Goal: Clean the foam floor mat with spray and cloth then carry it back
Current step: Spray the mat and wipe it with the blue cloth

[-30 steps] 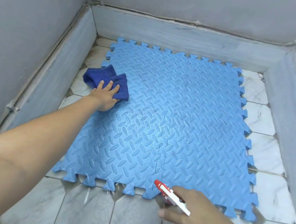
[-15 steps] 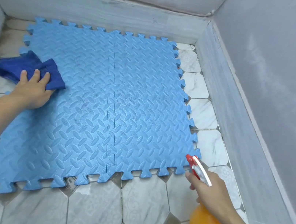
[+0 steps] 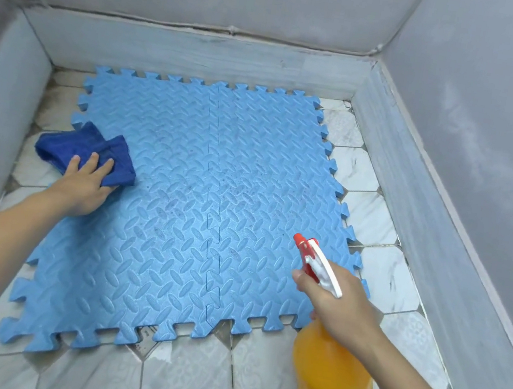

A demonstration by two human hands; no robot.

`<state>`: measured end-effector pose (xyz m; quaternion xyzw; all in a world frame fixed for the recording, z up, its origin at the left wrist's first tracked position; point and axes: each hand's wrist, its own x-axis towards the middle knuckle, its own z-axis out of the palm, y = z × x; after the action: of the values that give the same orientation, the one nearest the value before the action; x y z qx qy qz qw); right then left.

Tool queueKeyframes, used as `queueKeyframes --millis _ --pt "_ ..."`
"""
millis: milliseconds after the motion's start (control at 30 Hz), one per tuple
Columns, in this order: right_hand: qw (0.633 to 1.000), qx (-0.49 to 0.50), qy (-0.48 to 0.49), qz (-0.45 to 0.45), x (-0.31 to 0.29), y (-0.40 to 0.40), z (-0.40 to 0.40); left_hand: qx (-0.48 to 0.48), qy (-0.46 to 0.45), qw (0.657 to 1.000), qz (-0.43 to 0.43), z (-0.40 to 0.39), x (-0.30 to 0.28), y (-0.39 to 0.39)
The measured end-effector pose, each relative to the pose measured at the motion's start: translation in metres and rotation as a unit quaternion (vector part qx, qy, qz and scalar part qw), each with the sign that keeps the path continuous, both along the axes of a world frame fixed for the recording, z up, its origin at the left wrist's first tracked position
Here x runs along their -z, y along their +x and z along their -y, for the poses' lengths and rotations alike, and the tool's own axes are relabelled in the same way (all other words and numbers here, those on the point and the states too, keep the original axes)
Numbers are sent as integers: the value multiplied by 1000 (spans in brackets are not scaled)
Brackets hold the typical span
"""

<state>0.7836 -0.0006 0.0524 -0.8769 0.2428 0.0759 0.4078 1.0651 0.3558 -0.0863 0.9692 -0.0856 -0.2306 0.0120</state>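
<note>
Right hand (image 3: 337, 301) grip: fingers curled round the neck of an orange spray bottle (image 3: 332, 379), red nozzle (image 3: 302, 242) aimed over the mat. Left hand (image 3: 85, 183) grip: fingers spread flat, pressing a dark blue cloth (image 3: 88, 149) at the mat's left edge. No legible labels. Blue foam floor mat (image 3: 197, 205) lies flat on the tiled floor (image 3: 187, 384), between both hands, grey walls (image 3: 491, 129) close around.

light: bright, even, diffuse; source not in view
shadows: soft and faint, thin one under the foam mat (image 3: 178, 216) near edge
glare: mild sheen mid-mat and on the floor tiles (image 3: 187, 380)
focus: sharp centre, slight softness at the edges
distortion: wide-angle, the walls (image 3: 486, 162) bow outward
</note>
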Motion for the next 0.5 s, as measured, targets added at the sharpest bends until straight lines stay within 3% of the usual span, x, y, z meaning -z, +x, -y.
queueKeyframes --millis 167,500 --pt "997 77 4 4 1 7 1 -11 15 1000 -22 0 -3 3" --pt "990 128 14 60 -4 -7 12 -41 -1 999 -31 12 -16 -6"
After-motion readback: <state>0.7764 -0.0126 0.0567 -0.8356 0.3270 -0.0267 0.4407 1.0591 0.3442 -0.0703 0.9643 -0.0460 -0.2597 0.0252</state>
